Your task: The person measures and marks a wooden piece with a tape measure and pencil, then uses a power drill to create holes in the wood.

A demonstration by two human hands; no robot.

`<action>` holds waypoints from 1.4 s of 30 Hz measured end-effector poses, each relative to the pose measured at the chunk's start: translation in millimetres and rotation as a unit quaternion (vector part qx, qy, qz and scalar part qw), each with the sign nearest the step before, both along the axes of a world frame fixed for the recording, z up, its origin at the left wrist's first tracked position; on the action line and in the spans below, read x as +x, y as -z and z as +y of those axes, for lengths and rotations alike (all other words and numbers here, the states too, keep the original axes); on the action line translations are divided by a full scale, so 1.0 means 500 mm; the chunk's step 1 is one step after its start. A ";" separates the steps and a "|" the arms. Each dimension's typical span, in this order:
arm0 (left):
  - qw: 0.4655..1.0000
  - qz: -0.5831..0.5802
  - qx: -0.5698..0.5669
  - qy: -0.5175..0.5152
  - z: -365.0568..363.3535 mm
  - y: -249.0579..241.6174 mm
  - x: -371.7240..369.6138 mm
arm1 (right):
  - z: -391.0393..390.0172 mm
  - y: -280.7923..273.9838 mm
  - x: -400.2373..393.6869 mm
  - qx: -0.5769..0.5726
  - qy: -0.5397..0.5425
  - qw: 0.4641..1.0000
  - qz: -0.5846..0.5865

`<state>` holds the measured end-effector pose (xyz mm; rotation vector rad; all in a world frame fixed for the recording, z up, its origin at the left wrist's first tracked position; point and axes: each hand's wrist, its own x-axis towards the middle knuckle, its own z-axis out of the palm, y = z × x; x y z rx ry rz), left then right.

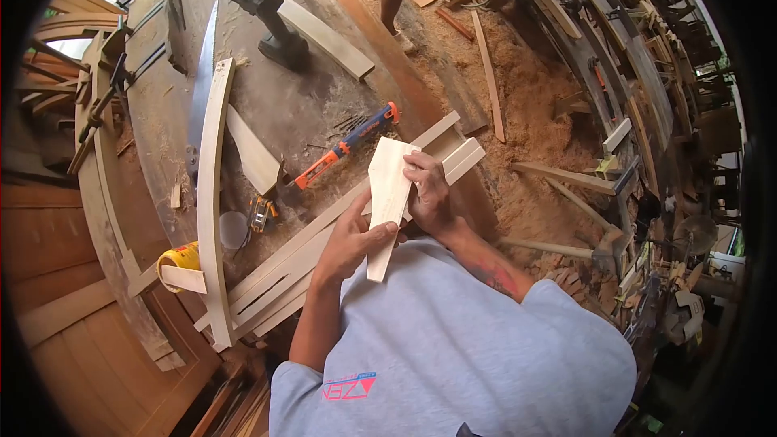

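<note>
Both hands hold a pale, shaped wooden piece (390, 182) in front of my chest, wider at its far end and tapering toward me. My left hand (350, 235) grips its lower left side, the thumb lying across the face. On the upper right edge, my right hand (429, 188) has its fingers curled over the wood. Beneath the hands lie several long pale wood strips (291, 263) on the workbench. A blue and orange handled hammer (344, 146) lies just beyond, beside a small pile of nails (348, 122).
On the workbench (170, 113) are a cordless drill (273, 24), a handsaw (202, 89), a curved wood piece (212, 194), a tape measure (261, 212) and a yellow container (180, 260). Sawdust (526, 65) covers the floor at right. Another person's leg (392, 12) shows at the top.
</note>
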<state>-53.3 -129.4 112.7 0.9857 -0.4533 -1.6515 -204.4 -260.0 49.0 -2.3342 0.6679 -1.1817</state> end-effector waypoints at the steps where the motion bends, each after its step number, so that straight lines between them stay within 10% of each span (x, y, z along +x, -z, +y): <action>1: 1.000 -0.014 0.012 -0.010 0.001 0.003 0.005 | -0.005 0.001 0.002 -0.005 -0.006 1.000 0.027; 10: 0.956 -0.280 0.023 -0.080 0.048 0.058 0.092 | -0.036 -0.028 -0.096 0.062 0.066 0.987 0.131; 21: 0.966 -0.214 0.023 -0.144 0.022 0.057 0.038 | -0.029 -0.035 -0.094 0.174 0.033 0.982 0.067; 26: 0.881 -0.469 -0.036 -0.060 0.007 0.044 0.004 | -0.006 -0.025 -0.068 0.311 -0.007 0.950 -0.042; 32: 0.873 -0.479 -0.086 -0.043 -0.004 0.075 -0.033 | -0.009 -0.029 -0.081 0.530 -0.045 0.829 -0.173; 42: 0.788 -0.605 -0.096 -0.051 0.059 0.089 -0.029 | -0.007 -0.066 -0.036 0.601 -0.069 0.782 -0.147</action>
